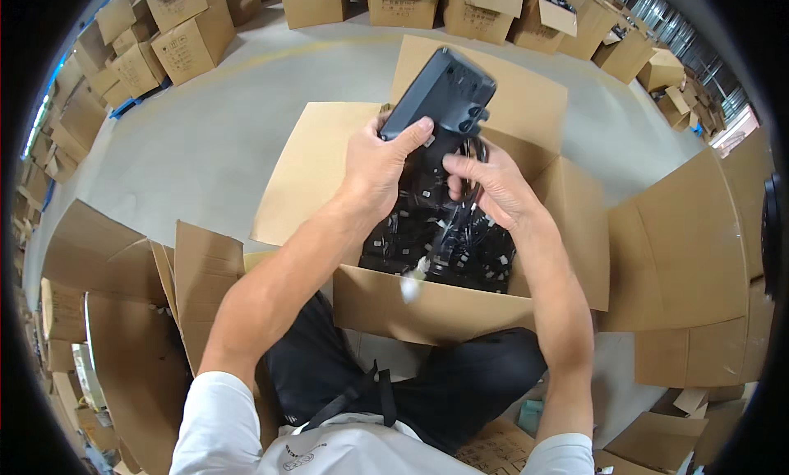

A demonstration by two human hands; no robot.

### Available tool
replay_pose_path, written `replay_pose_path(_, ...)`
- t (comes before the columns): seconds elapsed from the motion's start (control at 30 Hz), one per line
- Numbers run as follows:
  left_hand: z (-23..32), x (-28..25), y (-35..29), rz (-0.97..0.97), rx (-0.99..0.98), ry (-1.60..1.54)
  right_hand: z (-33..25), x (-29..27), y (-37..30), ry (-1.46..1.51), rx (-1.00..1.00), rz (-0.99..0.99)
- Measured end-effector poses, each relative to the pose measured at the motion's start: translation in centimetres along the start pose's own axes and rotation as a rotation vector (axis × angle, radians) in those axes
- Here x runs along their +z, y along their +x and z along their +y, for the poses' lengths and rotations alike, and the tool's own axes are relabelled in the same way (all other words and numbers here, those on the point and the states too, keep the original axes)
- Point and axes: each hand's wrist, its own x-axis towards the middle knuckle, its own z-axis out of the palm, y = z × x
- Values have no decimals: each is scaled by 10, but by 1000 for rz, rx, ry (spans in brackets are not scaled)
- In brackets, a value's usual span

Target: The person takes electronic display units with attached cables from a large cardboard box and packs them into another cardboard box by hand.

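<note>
A black oblong plastic device [448, 89], with round openings near one end, is held tilted above an open cardboard box [427, 311]. My left hand [374, 167] grips its left side, thumb across the near end. My right hand [497, 183] is closed around a black cable bundle [470, 197] just below the device. From there the cable hangs toward the box's near wall, and a blurred white connector [411, 284] dangles at its end. Inside the box lie several similar black parts [477, 257] with cables and small white tags. The fingertips of my left hand are hidden behind the device.
My crossed legs [468, 368] sit right against the box's near side. Another open carton [136, 368] stands at my left, and a large one [682, 253] at my right. Several cartons [403, 6] line the far side of the grey floor [214, 138].
</note>
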Motion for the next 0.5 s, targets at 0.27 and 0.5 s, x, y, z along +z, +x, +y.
replay_pose_path(0.27,-197,-102,105,593,-227,109,140,-146,97,-827,384,36)
replay_pose_path(0.5,-308,-161,145,789,-361,200,202,-158,175,-1939,-266,48)
